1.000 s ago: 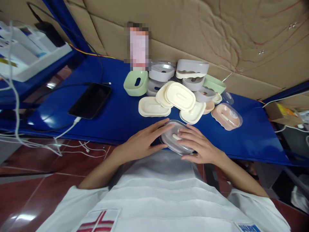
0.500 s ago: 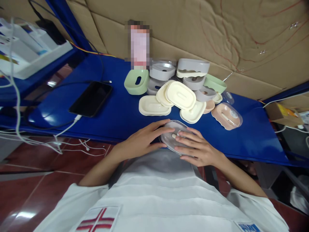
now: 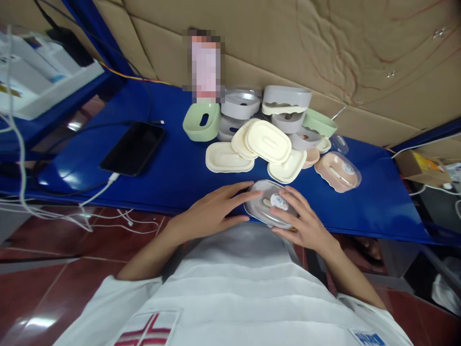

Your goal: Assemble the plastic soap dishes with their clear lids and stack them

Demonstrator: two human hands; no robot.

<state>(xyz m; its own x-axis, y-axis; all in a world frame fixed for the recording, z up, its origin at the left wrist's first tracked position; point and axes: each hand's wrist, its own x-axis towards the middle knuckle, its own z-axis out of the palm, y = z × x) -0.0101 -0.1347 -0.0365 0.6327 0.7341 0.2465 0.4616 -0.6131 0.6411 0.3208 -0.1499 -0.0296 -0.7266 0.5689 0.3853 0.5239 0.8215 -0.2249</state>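
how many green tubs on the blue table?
2 visible: one green tub left of the stacked gray tubs, another green tub at the back right, partly hidden behind a gray one. More may be buried among the tubs.

Right hand (image 3: 306,226) shifted outward on the gray box (image 3: 255,205), white label (image 3: 278,202) newly exposed between its fingertips

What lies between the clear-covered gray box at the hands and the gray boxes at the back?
In the head view, overlapping cream lids lie there on the blue table.
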